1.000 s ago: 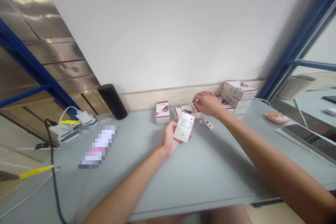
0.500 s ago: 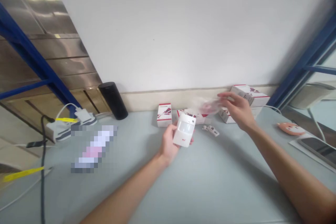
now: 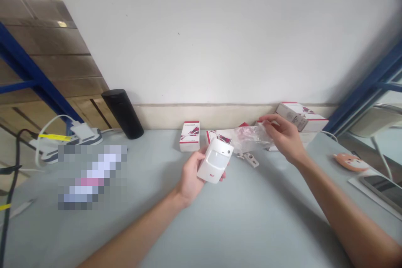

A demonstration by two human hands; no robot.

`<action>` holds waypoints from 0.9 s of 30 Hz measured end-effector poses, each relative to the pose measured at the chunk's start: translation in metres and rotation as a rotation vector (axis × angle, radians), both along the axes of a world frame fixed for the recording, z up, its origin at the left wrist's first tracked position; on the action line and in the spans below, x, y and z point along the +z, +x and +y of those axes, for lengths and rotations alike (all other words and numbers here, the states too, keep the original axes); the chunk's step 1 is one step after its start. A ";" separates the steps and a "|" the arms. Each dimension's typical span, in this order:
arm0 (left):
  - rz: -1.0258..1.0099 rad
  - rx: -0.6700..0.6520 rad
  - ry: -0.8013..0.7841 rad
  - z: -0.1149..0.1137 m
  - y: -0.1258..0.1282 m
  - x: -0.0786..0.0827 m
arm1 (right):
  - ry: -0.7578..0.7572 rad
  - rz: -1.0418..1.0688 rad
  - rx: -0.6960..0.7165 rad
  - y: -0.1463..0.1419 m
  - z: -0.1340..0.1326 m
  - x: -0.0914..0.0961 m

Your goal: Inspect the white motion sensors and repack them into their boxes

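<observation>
A white motion sensor [image 3: 216, 160] with a curved lens and a small red mark is gripped in my left hand [image 3: 191, 178], its front facing up. My right hand [image 3: 284, 136] pinches the end of a clear plastic bag [image 3: 253, 137], which hangs to the left of my fingers. Partly behind the bag and sensor lies a red-and-white box [image 3: 216, 134]. Just below the bag, a small white bracket [image 3: 251, 160] rests on the table. Another red-and-white box [image 3: 190, 135] stands to the left, beyond my left hand.
Stacked boxes [image 3: 306, 118] stand at the back right. A black cylinder [image 3: 123, 114] is by the wall, with a power strip [image 3: 88, 137] and cables farther left. On the right lie an orange animal-face item [image 3: 350, 162] and a phone [image 3: 383, 188]. A blurred-out object [image 3: 94, 173] lies left.
The view has shifted slightly. The plastic bag, smeared by motion before, now shows clearly and sits a little lower. My left hand still holds the motion sensor, now tilted more to the right.
</observation>
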State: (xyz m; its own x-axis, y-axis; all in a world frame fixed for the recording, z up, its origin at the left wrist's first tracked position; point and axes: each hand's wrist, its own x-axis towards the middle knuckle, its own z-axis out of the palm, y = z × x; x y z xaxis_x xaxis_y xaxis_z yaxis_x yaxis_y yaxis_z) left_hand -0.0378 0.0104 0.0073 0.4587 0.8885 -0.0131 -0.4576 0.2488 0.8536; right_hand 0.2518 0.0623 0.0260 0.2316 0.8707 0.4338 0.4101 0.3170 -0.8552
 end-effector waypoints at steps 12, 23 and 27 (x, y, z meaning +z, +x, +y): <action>0.042 0.011 -0.024 0.002 -0.003 0.003 | -0.061 0.098 0.091 0.012 0.003 0.001; 0.115 -0.101 -0.058 0.000 -0.003 0.003 | -0.178 0.064 0.095 -0.006 -0.001 0.000; 0.116 -0.117 -0.040 0.002 -0.004 0.003 | -0.172 0.030 -0.037 -0.007 0.002 -0.003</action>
State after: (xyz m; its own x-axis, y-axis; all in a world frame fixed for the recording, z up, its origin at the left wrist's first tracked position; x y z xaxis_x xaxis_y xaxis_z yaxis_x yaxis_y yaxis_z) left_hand -0.0420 0.0119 0.0101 0.5525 0.8267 -0.1062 -0.3226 0.3295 0.8873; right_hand 0.2448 0.0647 0.0234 0.2757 0.9222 0.2712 0.3919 0.1498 -0.9077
